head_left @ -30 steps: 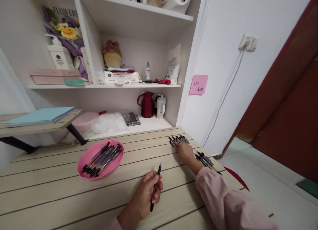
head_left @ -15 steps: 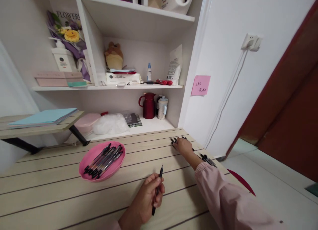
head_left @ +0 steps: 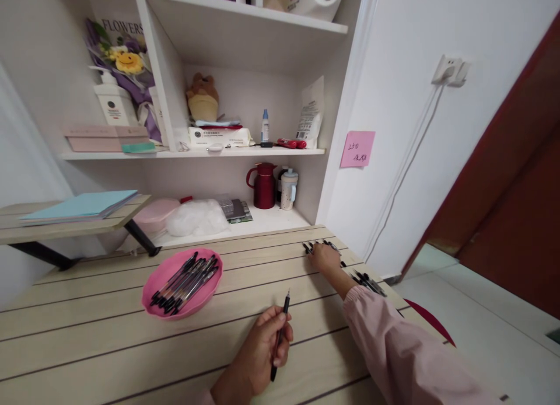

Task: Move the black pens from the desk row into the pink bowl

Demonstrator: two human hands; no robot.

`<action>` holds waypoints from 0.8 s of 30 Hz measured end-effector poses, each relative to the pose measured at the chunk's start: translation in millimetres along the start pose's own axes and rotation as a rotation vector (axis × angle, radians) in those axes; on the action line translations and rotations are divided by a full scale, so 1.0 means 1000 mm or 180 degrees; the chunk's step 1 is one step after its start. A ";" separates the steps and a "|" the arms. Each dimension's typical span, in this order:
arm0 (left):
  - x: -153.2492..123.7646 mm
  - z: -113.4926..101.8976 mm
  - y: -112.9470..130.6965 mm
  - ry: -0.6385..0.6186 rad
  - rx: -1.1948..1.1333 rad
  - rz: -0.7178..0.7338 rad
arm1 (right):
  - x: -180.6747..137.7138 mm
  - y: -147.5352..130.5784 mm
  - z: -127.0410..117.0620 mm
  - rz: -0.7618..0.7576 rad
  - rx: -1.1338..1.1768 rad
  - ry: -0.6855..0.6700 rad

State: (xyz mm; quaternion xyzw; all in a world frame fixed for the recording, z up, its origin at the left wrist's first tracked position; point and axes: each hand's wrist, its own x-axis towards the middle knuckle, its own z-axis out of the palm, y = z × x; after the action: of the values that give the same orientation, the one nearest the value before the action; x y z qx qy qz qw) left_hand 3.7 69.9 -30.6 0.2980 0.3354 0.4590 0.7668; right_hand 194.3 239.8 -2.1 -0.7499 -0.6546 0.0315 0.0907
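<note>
- The left hand (head_left: pixel 262 344) is curled around one black pen (head_left: pixel 286 305), held above the desk (head_left: pixel 109 349) with its pale, narrow tip pointing up and away from the body.
- The right hand (head_left: pixel 326 258) reaches to the far right of the desk, over a cluster of dark pen-like pieces (head_left: pixel 308 248); its fingertips are hidden, so I cannot tell whether it grips one.
- A second bunch of pens (head_left: pixel 370 283) lies just beside the right wrist, near the desk's right edge.
- More pens (head_left: pixel 188 283) rest in a loose heap in the pink bowl (head_left: pixel 156 275), well to the left of both hands.
- The likeliest slip, I judge, is at the cluster: the pieces lie close together, so a pinch at one could drag or scatter its neighbours.
- The loose pink sleeve (head_left: pixel 387 329) runs close to the second bunch; a low backward sweep might catch these pens and roll some over the edge.
- The bare tip in the left hand could mark a finger or the desk if the grip loosens or the wrist turns down.
</note>
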 end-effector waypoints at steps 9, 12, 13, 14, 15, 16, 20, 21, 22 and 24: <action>0.006 -0.007 0.008 0.0389 -0.1360 0.0490 | -0.093 -0.042 0.001 -0.0795 0.1666 -0.1297; 0.008 -0.010 0.008 0.0396 -0.1455 0.0539 | -0.132 -0.049 0.012 -0.1224 0.2466 -0.1405; 0.009 -0.011 0.008 0.0422 -0.1460 0.0557 | -0.142 -0.051 0.015 -0.1308 0.2557 -0.1231; 0.009 -0.011 0.008 0.0460 -0.1465 0.0568 | -0.150 -0.053 0.017 -0.1347 0.2603 -0.1061; 0.010 -0.011 0.008 0.0503 -0.1471 0.0571 | -0.157 -0.056 0.018 -0.1377 0.2628 -0.0939; 0.010 -0.011 0.008 0.0545 -0.1474 0.0569 | -0.163 -0.058 0.019 -0.1401 0.2647 -0.0845; 0.010 -0.009 0.011 0.0581 -0.1486 0.0583 | -0.173 -0.065 0.019 -0.1517 0.2610 -0.0535; 0.010 -0.009 0.011 0.0561 -0.1488 0.0578 | -0.171 -0.064 0.018 -0.1484 0.2537 -0.0478; 0.010 -0.010 0.011 0.0535 -0.1491 0.0551 | -0.167 -0.062 0.018 -0.1407 0.2425 -0.0430; 0.011 -0.011 0.011 0.0488 -0.1513 0.0471 | -0.155 -0.055 0.016 -0.1138 0.2105 -0.0309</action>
State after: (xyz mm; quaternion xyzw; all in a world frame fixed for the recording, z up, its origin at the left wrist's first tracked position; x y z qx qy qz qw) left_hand -6.6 85.6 -31.3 0.0976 0.2525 0.6010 0.7520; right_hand 116.1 95.5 -18.7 -0.5517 -0.7331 0.2602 0.3008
